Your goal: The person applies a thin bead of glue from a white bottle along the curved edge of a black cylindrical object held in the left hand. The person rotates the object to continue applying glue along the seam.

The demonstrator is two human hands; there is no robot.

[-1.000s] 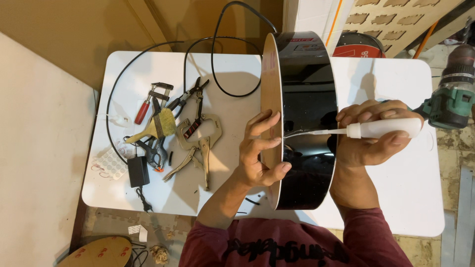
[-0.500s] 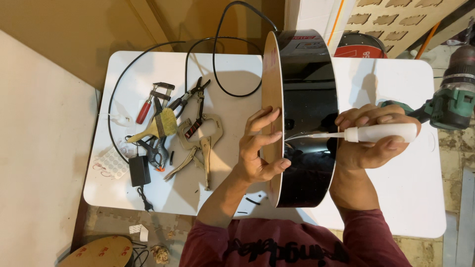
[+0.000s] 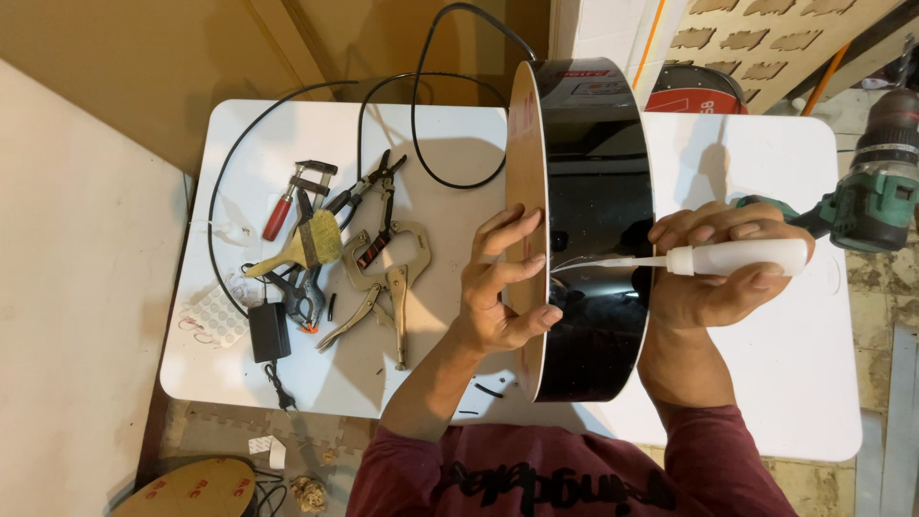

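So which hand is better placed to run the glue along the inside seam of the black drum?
Right. The right hand holds the white glue bottle, nozzle pointing inside the black drum. The left hand merely steadies the wooden disc.

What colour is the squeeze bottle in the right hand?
White, bottle and nozzle alike; seen in the head view.

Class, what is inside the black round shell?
The white bottle's thin nozzle reaches inside the black round shell, held by the right hand. The wooden disc hides the rest.

Glossy black drum [image 3: 598, 230] on edge, white glue bottle [image 3: 737, 257] horizontal
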